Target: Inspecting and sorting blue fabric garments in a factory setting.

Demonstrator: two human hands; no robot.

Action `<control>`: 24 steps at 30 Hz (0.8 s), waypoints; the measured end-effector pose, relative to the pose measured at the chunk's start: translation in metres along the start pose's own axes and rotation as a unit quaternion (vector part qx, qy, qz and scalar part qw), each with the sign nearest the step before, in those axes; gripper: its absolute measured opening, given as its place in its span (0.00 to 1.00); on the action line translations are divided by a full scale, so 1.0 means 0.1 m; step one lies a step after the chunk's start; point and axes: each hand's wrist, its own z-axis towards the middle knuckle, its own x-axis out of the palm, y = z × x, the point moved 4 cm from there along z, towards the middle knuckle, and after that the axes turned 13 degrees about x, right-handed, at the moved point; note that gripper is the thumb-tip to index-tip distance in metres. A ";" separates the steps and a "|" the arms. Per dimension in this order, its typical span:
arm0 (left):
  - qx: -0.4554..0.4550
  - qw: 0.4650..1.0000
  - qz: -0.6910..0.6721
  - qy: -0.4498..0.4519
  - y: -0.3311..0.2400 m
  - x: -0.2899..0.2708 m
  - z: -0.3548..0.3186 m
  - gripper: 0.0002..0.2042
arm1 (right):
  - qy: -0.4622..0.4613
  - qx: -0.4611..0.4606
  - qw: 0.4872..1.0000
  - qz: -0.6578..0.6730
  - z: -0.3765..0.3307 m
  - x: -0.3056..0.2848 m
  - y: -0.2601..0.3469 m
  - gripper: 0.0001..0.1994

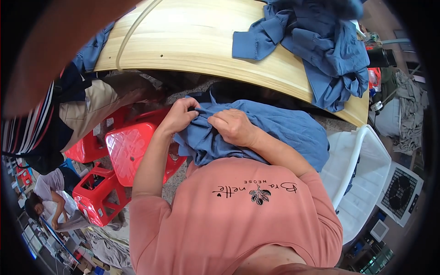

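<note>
A blue work shirt [275, 130] lies bunched across the person's lap, just below the near edge of the wooden counter [192, 41]. Both hands are on its upper edge, close together. The left hand [179, 115] has its fingers curled shut over a fold of the cloth near what looks like the collar or a seam. The right hand [233, 126] rests knuckles up beside it, fingers bent and closed on the same bunched fabric. Which part of the garment is pinched between them is hidden by the folds.

By the look of it, the step in hand is working along that edge, finding or straightening a seam or collar while the rest of the shirt hangs slack over the knees. The next move seems to call for keeping the fold taut between the two hands and feeding the cloth along without letting the loose bulk slide off the lap.

On the counter beyond lies a heap of similar blue garments [321, 50]. A red plastic stool [133, 149] stands to the person's left, with another red stool [98, 197] nearer the floor, and a white plastic chair [366, 178] is at the right. Another person bends over work at the far lower left [48, 197].
</note>
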 end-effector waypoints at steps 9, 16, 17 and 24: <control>-0.052 0.990 -0.124 -0.038 -0.24 0.11 0.06 0.03 | -0.011 0.011 1.000 0.021 -0.06 -0.04 -0.05 0.05; -0.047 0.969 -0.239 -0.052 -0.22 0.15 0.02 0.02 | -0.015 0.016 1.000 0.015 -0.09 -0.06 -0.07 0.05; -0.065 0.971 -0.225 -0.052 -0.22 0.16 0.01 0.02 | -0.017 -0.007 1.000 0.005 -0.09 -0.07 -0.05 0.05; -0.035 0.992 -0.122 0.008 -0.46 0.30 0.06 0.02 | -0.027 -0.119 0.992 -0.035 -0.10 -0.17 0.12 0.09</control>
